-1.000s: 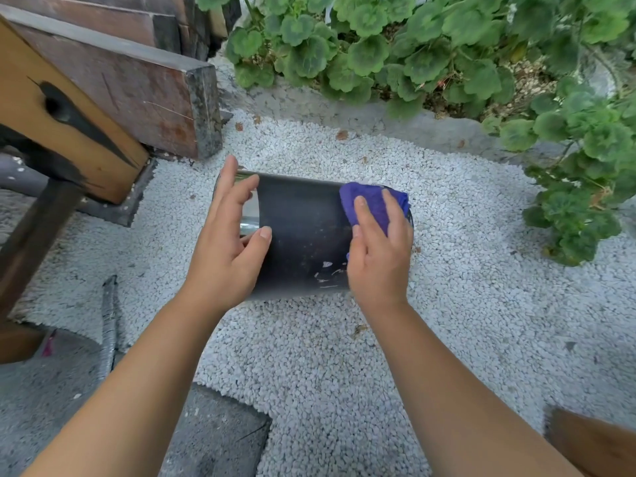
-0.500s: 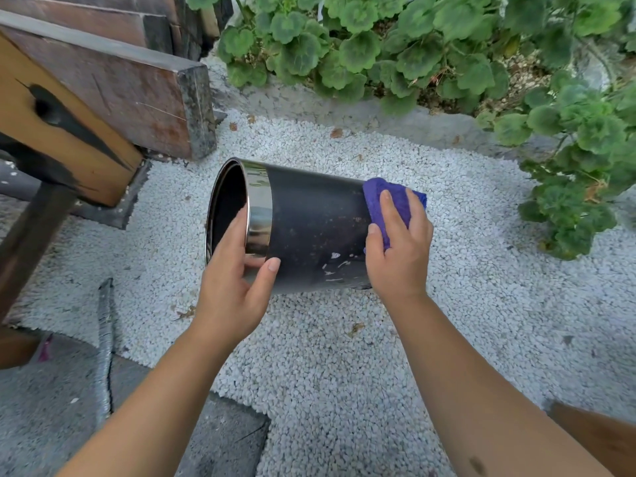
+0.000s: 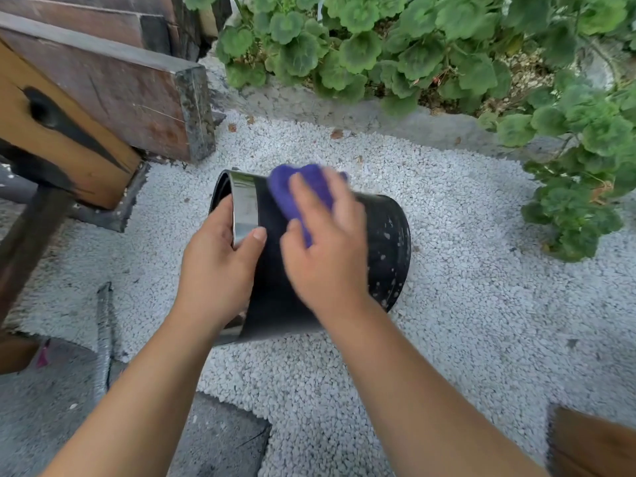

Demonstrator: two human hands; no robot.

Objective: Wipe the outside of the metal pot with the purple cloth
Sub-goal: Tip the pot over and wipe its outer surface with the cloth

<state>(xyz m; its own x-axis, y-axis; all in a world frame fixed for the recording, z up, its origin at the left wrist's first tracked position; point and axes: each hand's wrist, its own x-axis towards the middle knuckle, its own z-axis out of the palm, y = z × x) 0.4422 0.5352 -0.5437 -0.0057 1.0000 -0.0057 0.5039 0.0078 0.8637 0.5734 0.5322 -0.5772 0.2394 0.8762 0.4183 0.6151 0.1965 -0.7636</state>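
Observation:
A black metal pot (image 3: 385, 242) with a shiny steel rim lies on its side over white gravel, its mouth facing left. My left hand (image 3: 220, 266) grips the rim, thumb on the steel band and fingers inside the mouth. My right hand (image 3: 327, 249) presses a purple cloth (image 3: 299, 191) flat against the pot's upper side near the rim. The cloth and fingers are blurred by motion. Pale specks mark the pot's wall near its base on the right.
White gravel (image 3: 481, 321) covers the ground. Wooden beams (image 3: 113, 87) stand at the left, close to the pot's mouth. Leafy green plants (image 3: 430, 49) line a stone kerb behind and to the right. A grey slab (image 3: 213, 438) lies near my arms.
My right hand has slid the cloth from the pot's base end leftward to the part beside the rim. The pot has turned, its base now nearer the right and lower.

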